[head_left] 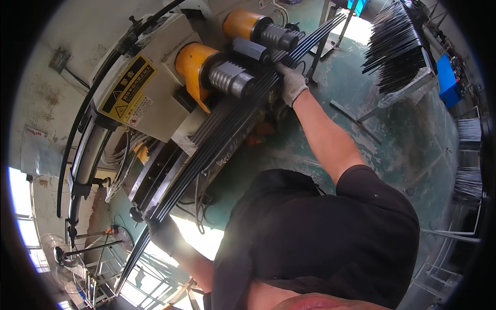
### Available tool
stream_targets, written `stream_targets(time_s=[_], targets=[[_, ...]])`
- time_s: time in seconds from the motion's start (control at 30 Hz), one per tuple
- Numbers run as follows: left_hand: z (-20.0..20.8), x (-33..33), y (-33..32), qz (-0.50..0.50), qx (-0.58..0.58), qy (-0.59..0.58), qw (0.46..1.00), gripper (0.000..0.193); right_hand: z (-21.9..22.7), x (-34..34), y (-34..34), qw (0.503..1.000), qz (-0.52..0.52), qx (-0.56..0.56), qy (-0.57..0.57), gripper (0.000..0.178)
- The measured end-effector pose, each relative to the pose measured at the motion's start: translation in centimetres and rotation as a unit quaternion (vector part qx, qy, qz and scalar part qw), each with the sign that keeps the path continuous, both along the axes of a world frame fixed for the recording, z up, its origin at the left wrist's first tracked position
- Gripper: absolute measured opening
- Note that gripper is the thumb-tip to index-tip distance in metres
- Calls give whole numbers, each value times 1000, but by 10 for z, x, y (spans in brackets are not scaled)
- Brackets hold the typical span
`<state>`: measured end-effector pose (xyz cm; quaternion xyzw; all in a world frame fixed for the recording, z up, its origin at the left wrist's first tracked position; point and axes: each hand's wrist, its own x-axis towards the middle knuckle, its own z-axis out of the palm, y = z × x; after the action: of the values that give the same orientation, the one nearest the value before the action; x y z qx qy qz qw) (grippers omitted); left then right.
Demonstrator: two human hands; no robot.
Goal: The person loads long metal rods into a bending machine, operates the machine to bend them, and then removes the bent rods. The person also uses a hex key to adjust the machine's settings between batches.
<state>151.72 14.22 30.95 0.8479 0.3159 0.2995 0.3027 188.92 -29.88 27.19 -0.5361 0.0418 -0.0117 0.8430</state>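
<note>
A bundle of long, thin dark metal bars lies slantwise along the machine, from the upper right down to the lower left. My right hand, in a pale grey work glove, is closed round the bars near the far roller. Toward the bundle's lower end, my left hand in a darker-looking glove grips the same bars; glare partly washes it out. Beside the bundle stand a near ridged steel roller and a far one, each next to an orange housing.
The machine's pale body carries a yellow warning label. A hydraulic cylinder stands at left, near a fan. At upper right, a rack holds many dark bars. One loose bar lies on the green floor.
</note>
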Motion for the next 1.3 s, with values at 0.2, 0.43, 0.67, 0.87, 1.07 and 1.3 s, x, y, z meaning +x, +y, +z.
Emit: stream_targets(time_s=[0.2,0.43,0.67,0.87,1.07,1.3], targets=[[-66,38,8,-108,-481,-308,814,28,24,1,40,988,-5,116,100,31],[-46,95,-54,-57,-705,-361,607,31,-2,22,40,988,33,106,105,29],[-76,60,5,-127,-461,-246,843,35,-11,45,42,985,-71,67,145,26],[-93,10,86,-32,-121,-103,987,38,-5,42,53,982,-98,85,140,27],[-67,60,37,-13,-400,-252,881,44,-23,51,40,699,-17,-701,-138,27],[-77,102,-19,-72,-664,-360,652,45,-34,85,35,806,41,-587,63,34]])
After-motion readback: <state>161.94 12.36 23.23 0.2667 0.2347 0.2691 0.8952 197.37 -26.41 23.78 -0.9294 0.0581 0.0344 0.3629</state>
